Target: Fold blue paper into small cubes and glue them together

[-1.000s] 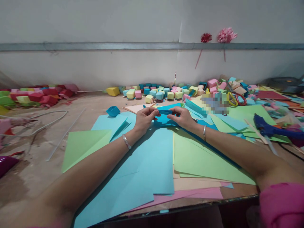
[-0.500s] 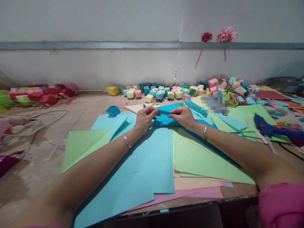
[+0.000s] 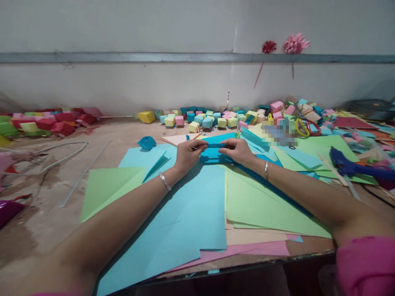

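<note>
A narrow blue paper strip [image 3: 215, 145] is stretched between my two hands above the paper-covered table. My left hand [image 3: 190, 155] pinches its left end between thumb and fingers. At the other end, my right hand [image 3: 237, 150] grips the strip in the same way. Directly beneath and behind lies a darker blue sheet [image 3: 211, 158], in shadow under my fingers. Large light-blue sheets [image 3: 185, 218] spread below my left forearm, and green sheets [image 3: 262, 201] lie under my right forearm. A small folded blue paper piece [image 3: 147, 142] sits left of my left hand.
Small paper cubes [image 3: 207, 122] in several colours line the wall. On the right are yellow-and-red-handled scissors [image 3: 308, 128] and a blue glue gun [image 3: 345, 162]. A clear glue stick [image 3: 86, 172] and a white cable [image 3: 61, 150] lie left. More paper cubes [image 3: 61, 125] are piled at far left.
The strip, slanting down to the right before, now lies nearly level between my hands. My right hand has shifted only slightly.
</note>
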`<state>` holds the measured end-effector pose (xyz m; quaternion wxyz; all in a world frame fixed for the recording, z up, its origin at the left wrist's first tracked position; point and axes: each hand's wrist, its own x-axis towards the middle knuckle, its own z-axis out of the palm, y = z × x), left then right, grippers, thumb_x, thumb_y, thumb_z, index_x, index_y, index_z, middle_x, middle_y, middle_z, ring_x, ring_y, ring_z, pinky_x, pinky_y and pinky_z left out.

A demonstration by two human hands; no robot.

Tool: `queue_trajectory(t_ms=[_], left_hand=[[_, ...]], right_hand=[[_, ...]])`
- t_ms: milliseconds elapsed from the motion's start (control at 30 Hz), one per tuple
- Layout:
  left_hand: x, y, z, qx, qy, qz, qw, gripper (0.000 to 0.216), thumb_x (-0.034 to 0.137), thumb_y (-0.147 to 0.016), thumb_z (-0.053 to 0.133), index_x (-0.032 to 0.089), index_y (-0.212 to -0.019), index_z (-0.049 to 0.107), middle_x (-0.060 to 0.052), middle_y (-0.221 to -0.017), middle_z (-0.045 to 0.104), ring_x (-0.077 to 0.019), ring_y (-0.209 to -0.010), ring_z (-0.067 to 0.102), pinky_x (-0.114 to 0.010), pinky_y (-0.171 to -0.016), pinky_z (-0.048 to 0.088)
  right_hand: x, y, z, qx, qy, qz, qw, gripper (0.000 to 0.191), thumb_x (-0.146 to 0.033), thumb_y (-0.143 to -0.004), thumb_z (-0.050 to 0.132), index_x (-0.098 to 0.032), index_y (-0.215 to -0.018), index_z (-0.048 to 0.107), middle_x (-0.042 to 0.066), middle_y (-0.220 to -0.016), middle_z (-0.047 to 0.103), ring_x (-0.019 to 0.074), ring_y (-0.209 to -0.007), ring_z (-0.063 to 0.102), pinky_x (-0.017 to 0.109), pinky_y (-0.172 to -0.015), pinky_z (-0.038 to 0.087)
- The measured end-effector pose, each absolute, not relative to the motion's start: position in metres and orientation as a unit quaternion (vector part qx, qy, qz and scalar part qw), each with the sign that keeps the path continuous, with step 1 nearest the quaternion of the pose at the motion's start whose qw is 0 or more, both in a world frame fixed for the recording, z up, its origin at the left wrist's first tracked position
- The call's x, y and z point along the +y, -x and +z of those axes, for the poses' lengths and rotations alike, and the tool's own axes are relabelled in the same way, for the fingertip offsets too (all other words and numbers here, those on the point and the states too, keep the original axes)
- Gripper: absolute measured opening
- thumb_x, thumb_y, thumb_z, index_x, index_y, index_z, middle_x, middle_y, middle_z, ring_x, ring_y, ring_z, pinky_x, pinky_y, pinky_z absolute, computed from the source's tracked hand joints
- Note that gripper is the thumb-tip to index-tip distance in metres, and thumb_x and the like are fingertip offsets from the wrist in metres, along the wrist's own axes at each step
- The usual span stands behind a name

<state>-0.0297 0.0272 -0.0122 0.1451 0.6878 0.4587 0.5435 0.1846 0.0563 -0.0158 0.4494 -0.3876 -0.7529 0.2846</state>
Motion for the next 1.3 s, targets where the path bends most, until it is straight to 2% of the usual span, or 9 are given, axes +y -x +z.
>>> queue_trajectory(t_ms=[133,267,367,567,767,900,967,1100,1300], left_hand=[[0.029,0.031,-0.012,0.474,-0.685,0.541,0.116,0.012,0.027,-0.076,0.07,0.021,-0.083,0.078,-0.003,-0.074,0.075,-0.0156,-0.063,0.065,-0.028,-0.064,0.052],[0.029,0.031,-0.011,0.484,-0.686,0.531,0.115,0.011,0.026,-0.075,0.07,0.022,-0.082,0.077,-0.001,-0.073,0.074,-0.0148,-0.063,0.064,-0.027,-0.064,0.051],[0.028,0.031,-0.011,0.485,-0.685,0.527,0.136,0.012,0.028,-0.075,0.069,0.021,-0.08,0.077,-0.001,-0.071,0.074,-0.0153,-0.063,0.064,-0.027,-0.063,0.051],[0.026,0.027,-0.006,0.49,-0.685,0.514,0.162,0.013,0.03,-0.073,0.07,0.02,-0.078,0.076,-0.002,-0.068,0.072,-0.0157,-0.06,0.061,-0.027,-0.058,0.047],[0.024,0.024,-0.003,0.485,-0.662,0.52,0.237,0.012,0.027,-0.072,0.068,0.018,-0.076,0.074,-0.003,-0.068,0.072,-0.0159,-0.062,0.063,-0.027,-0.06,0.049],[0.023,0.025,-0.002,0.48,-0.647,0.53,0.264,0.013,0.029,-0.071,0.068,0.017,-0.073,0.073,-0.002,-0.065,0.07,-0.0146,-0.059,0.061,-0.027,-0.059,0.048],[0.022,0.026,-0.002,0.473,-0.652,0.527,0.27,0.014,0.03,-0.071,0.068,0.017,-0.074,0.073,-0.002,-0.065,0.07,-0.0144,-0.059,0.06,-0.027,-0.059,0.048],[0.021,0.025,-0.002,0.472,-0.684,0.5,0.245,0.015,0.03,-0.071,0.067,0.018,-0.076,0.073,-0.002,-0.068,0.072,-0.0146,-0.06,0.06,-0.027,-0.058,0.047],[0.018,0.024,0.0,0.444,-0.774,0.43,0.138,0.014,0.032,-0.074,0.067,0.021,-0.08,0.075,-0.005,-0.078,0.072,-0.0185,-0.07,0.061,-0.03,-0.064,0.047]], right_hand=[[0.056,-0.186,-0.014,-0.767,0.372,0.236,0.467,0.024,-0.034,-0.078,0.065,-0.017,-0.093,0.075,0.006,-0.084,0.073,0.0163,-0.073,0.062,0.028,-0.063,0.046],[0.056,-0.187,-0.014,-0.772,0.365,0.204,0.478,0.02,-0.032,-0.082,0.061,-0.017,-0.084,0.074,0.006,-0.082,0.072,0.0168,-0.071,0.061,0.029,-0.062,0.044],[0.056,-0.187,-0.013,-0.789,0.358,0.171,0.469,0.017,-0.03,-0.083,0.059,-0.019,-0.08,0.072,0.005,-0.081,0.071,0.0176,-0.072,0.059,0.031,-0.066,0.044],[0.051,-0.184,-0.007,-0.791,0.377,0.133,0.464,0.017,-0.024,-0.083,0.052,-0.02,-0.069,0.06,0.004,-0.073,0.063,0.0177,-0.07,0.054,0.032,-0.069,0.041],[0.052,-0.182,-0.008,-0.755,0.397,0.221,0.472,0.021,-0.03,-0.086,0.049,-0.02,-0.069,0.057,0.001,-0.067,0.058,0.0153,-0.065,0.051,0.029,-0.063,0.04],[0.054,-0.184,-0.011,-0.759,0.362,0.256,0.477,0.025,-0.04,-0.085,0.056,-0.019,-0.091,0.068,0.003,-0.085,0.067,0.0158,-0.074,0.057,0.028,-0.067,0.044],[0.053,-0.185,-0.012,-0.769,0.357,0.254,0.465,0.026,-0.039,-0.081,0.063,-0.018,-0.095,0.07,0.004,-0.086,0.069,0.0157,-0.074,0.058,0.028,-0.067,0.046],[0.052,-0.184,-0.013,-0.767,0.372,0.268,0.448,0.017,-0.032,-0.078,0.064,-0.017,-0.08,0.072,0.002,-0.068,0.068,0.0135,-0.059,0.055,0.027,-0.058,0.044],[0.046,-0.185,-0.007,-0.769,0.364,0.294,0.435,0.017,-0.03,-0.075,0.065,-0.017,-0.067,0.071,0.002,-0.062,0.067,0.0132,-0.056,0.055,0.026,-0.055,0.042]])
